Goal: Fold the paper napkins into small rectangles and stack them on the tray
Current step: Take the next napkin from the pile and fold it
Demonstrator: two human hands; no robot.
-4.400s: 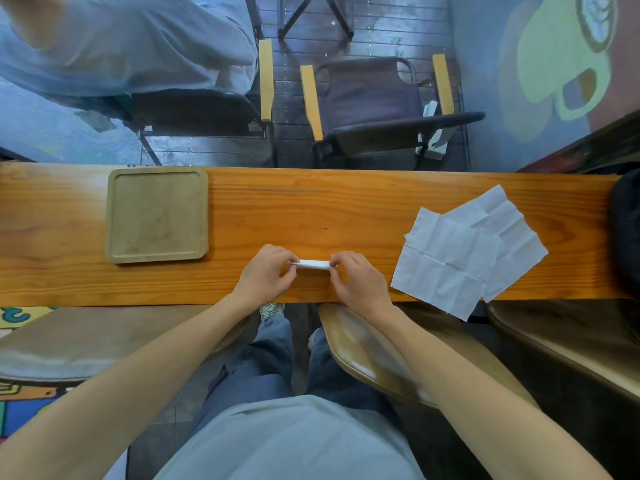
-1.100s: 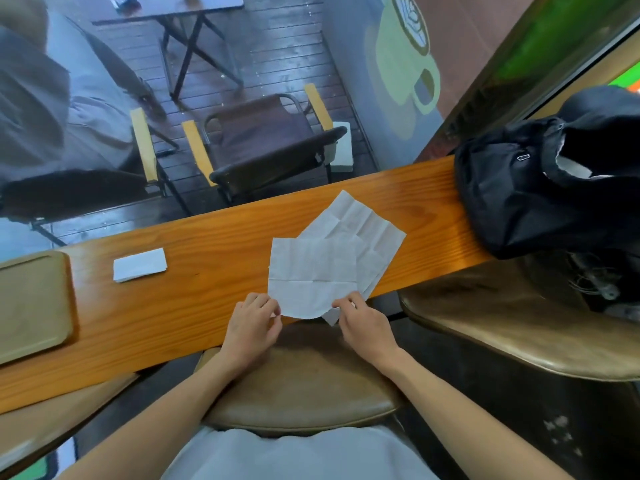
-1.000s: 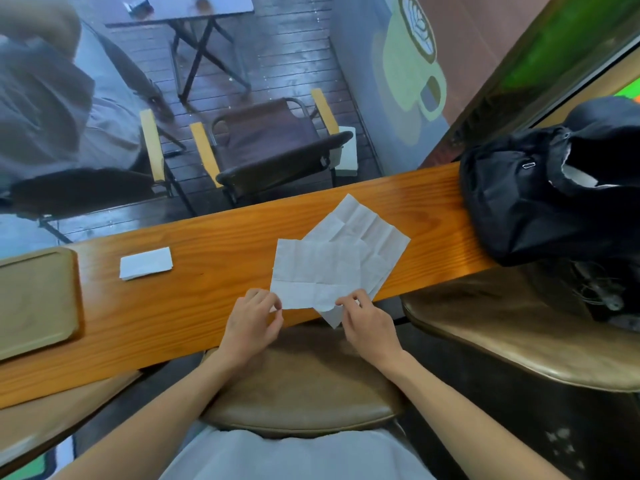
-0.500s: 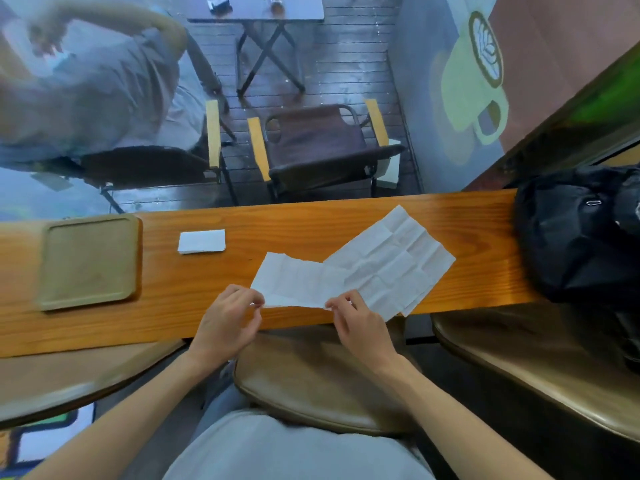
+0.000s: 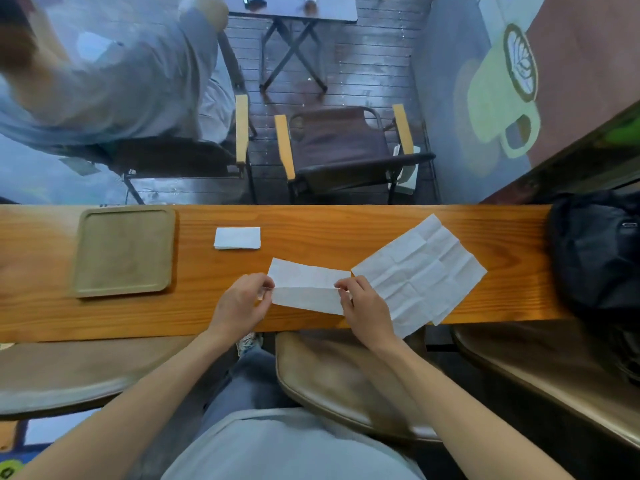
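Pinching napkin (image 5: 306,289), left hand (image 5: 242,303), right hand (image 5: 365,306)

Long wooden counter (image 5: 346,223) spans view; beyond it, dark plank floor (image 5: 367,74), two folding armchairs (image 5: 346,147), small folding table (image 5: 294,8) far centre; mug mural (image 5: 498,98) on right wall; brown stools (image 5: 346,382) near

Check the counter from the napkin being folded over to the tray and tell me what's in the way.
Only the folded napkin lies roughly between the napkin in both hands and the tray, slightly toward the far edge. It is flat. The tray is empty.
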